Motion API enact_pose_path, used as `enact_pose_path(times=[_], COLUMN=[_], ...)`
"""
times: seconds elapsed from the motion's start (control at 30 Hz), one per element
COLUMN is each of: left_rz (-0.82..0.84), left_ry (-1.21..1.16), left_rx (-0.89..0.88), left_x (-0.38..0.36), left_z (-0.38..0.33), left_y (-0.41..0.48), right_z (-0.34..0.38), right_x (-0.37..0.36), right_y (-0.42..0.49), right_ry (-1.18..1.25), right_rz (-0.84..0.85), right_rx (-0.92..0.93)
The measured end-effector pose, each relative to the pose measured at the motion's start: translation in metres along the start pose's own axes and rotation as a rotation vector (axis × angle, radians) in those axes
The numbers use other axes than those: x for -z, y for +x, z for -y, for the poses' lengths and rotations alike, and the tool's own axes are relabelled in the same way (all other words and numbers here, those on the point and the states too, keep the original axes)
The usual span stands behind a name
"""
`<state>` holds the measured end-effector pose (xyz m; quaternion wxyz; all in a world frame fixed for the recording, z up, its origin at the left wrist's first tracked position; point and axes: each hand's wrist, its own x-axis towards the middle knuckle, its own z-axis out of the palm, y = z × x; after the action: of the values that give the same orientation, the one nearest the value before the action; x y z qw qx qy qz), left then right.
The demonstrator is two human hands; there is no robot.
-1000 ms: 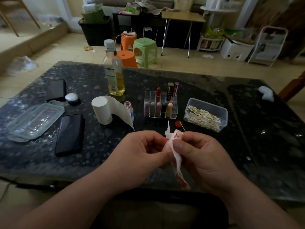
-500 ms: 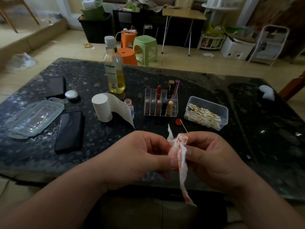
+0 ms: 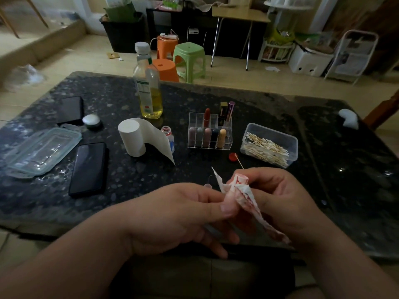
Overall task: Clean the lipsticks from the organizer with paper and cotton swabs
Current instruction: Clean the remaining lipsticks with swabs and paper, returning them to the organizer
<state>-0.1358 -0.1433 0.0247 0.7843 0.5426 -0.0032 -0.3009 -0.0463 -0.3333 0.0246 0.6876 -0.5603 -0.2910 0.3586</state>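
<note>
Near the table's front edge, my left hand and my right hand meet around a red-stained piece of paper wrapped over a lipstick, whose body is mostly hidden. My left thumb and fingers pinch the wrapped lower part; my right fingers curl round the paper near its top. A stained paper tail hangs down to the right. Behind stands the clear organizer holding several lipsticks. A paper roll is to its left, and a tub of cotton swabs to its right.
A used swab and a red cap lie in front of the organizer. An oil bottle, small vial, two phones, a clear lid and a small round tin occupy the left half of the dark table.
The hands have twisted the paper round the lipstick. The paper's tail swung from hanging straight down to trailing lower right, and more red staining shows.
</note>
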Motion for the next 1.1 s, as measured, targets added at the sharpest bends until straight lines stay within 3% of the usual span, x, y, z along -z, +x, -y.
enact_pose_path(times=[0.1,0.27,0.37,0.43,0.53,0.6,0.67,0.83,0.93,1.0,1.1], left_rz=[-0.063,-0.426,-0.611,-0.506,-0.139,-0.018,-0.042,-0.454,-0.601,-0.518,-0.189], left_ry=[-0.018,0.552,0.707,0.568,0.171,0.015,0.005,0.529,0.629,0.542,0.193], left_rx=[-0.034,-0.105,-0.189,-0.141,-0.033,-0.026,-0.054,-0.136,-0.202,-0.194,-0.084], left_x=[0.000,-0.005,-0.014,-0.010,0.000,0.001,0.000,-0.005,-0.010,-0.005,0.001], left_z=[-0.001,-0.007,-0.002,0.000,-0.002,-0.001,0.001,-0.001,0.002,0.003,-0.001], left_y=[0.003,0.002,0.003,0.006,0.005,0.004,0.006,0.007,0.006,0.007,0.005], right_z=[-0.001,-0.002,-0.002,0.000,0.001,0.001,0.002,-0.003,-0.005,-0.004,0.000], right_x=[0.002,-0.001,-0.006,-0.007,-0.005,-0.003,-0.001,0.002,0.000,-0.001,0.000], right_y=[0.000,0.000,-0.001,-0.001,-0.001,0.000,0.000,0.003,0.004,0.003,0.002], right_ry=[-0.006,-0.170,-0.209,-0.146,-0.070,-0.067,-0.058,-0.159,-0.237,-0.189,-0.041], right_rz=[-0.090,-0.131,-0.156,-0.149,-0.129,-0.131,-0.143,-0.154,-0.162,-0.151,-0.134], right_rx=[-0.035,0.017,0.036,0.026,-0.001,-0.016,-0.015,0.003,0.025,0.033,0.027])
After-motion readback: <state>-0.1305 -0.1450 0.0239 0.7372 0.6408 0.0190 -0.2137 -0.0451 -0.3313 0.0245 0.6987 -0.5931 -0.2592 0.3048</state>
